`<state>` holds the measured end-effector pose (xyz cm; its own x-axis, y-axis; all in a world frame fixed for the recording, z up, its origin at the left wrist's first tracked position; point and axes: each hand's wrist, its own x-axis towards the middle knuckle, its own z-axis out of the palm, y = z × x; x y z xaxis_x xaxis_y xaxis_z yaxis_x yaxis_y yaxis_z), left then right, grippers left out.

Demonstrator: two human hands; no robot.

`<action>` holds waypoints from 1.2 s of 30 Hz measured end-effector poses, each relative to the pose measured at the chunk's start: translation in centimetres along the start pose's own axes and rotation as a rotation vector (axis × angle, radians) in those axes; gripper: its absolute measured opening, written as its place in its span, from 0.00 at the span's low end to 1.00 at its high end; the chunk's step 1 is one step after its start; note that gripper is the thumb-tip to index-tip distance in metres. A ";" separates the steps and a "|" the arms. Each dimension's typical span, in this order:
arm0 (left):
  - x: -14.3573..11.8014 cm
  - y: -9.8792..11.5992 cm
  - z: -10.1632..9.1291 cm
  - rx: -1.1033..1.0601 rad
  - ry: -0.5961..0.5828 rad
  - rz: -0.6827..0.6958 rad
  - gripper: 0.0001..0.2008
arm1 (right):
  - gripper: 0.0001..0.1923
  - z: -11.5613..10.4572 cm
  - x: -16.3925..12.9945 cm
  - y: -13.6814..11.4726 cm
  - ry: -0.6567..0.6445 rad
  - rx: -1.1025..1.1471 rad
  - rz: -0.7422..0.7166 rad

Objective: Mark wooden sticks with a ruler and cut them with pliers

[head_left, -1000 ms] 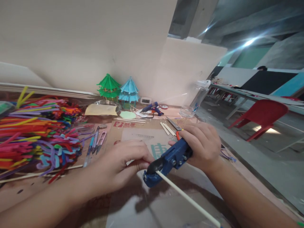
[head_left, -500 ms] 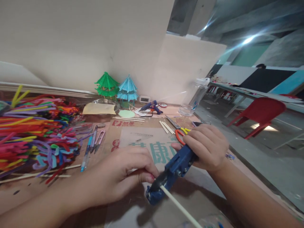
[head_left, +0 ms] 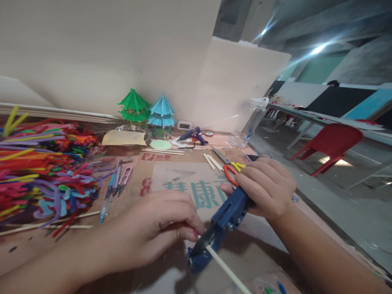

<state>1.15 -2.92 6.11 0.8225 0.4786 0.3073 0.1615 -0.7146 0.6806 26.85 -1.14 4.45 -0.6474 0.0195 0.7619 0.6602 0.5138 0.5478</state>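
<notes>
My right hand (head_left: 267,188) is wrapped round the handles of a blue hand cutter (head_left: 228,216), whose jaws point down to the left. A thin pale wooden stick (head_left: 228,268) passes between the jaws and runs out of view at the bottom. My left hand (head_left: 171,228) pinches the stick's other end with thumb and forefinger, close beside the blade. Whether the blade has bitten into the wood is hard to see. Just beyond my right hand lie orange-handled scissors (head_left: 229,173) and several short cut sticks (head_left: 213,161).
Colourful pipe cleaners (head_left: 45,171) are heaped at the left, near pens and thread snips (head_left: 125,179). Green (head_left: 134,107) and blue (head_left: 162,110) miniature pavilions stand at the back, with a glue gun (head_left: 192,134) and a clear bottle (head_left: 249,122). A red chair (head_left: 332,141) stands off to the right.
The camera view has shifted slightly. The cutter's jaws and the stick sit a little lower and further left, with both hands keeping their grip.
</notes>
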 end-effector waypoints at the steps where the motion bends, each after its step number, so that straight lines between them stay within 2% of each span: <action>1: -0.1 -0.1 0.1 -0.015 0.005 -0.025 0.09 | 0.04 0.1 -0.1 -0.1 -0.018 0.026 0.021; 5: -0.8 -0.8 0.5 -0.241 0.122 -0.245 0.07 | 0.04 1.2 -0.4 -1.0 -0.099 0.235 0.204; 8: -0.9 -1.4 0.1 -0.468 0.208 -0.247 0.22 | 0.05 2.0 -0.2 -2.6 -0.260 0.447 0.443; 10: -0.8 -1.8 -0.6 -0.617 0.170 -0.228 0.28 | 0.05 2.3 0.2 -3.7 -0.449 0.589 0.600; 12: -0.7 -2.1 -1.3 -0.736 0.100 -0.271 0.28 | 0.06 2.2 0.7 -4.5 -0.585 0.698 0.702; 15: -0.7 -2.5 -1.9 -0.811 0.056 -0.311 0.27 | 0.09 2.0 1.3 -5.0 -0.579 0.709 0.741; 18: -0.7 -2.7 -1.9 -0.873 0.076 -0.237 0.29 | 0.11 2.0 1.6 -5.0 -0.593 0.667 0.751; 21: -0.6 -2.5 -1.8 -0.925 0.053 -0.160 0.25 | 0.11 2.1 1.6 -5.4 -0.671 0.752 0.780; 24: -0.5 -2.3 -1.7 -0.974 0.015 -0.159 0.20 | 0.11 2.3 1.6 -6.1 -0.686 0.852 0.795; 27: -0.5 -2.3 -1.7 -1.023 -0.005 -0.170 0.20 | 0.12 2.4 1.6 -6.5 -0.681 0.914 0.803; 36: -0.5 -2.8 -1.1 -1.099 0.044 -0.159 0.22 | 0.14 2.8 1.5 -6.9 -0.696 0.972 0.882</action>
<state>-0.31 -0.61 4.81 0.8118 0.5577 0.1728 -0.3259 0.1873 0.9267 20.29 -2.27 0.89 -0.4162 0.8745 0.2492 0.6020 0.4704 -0.6452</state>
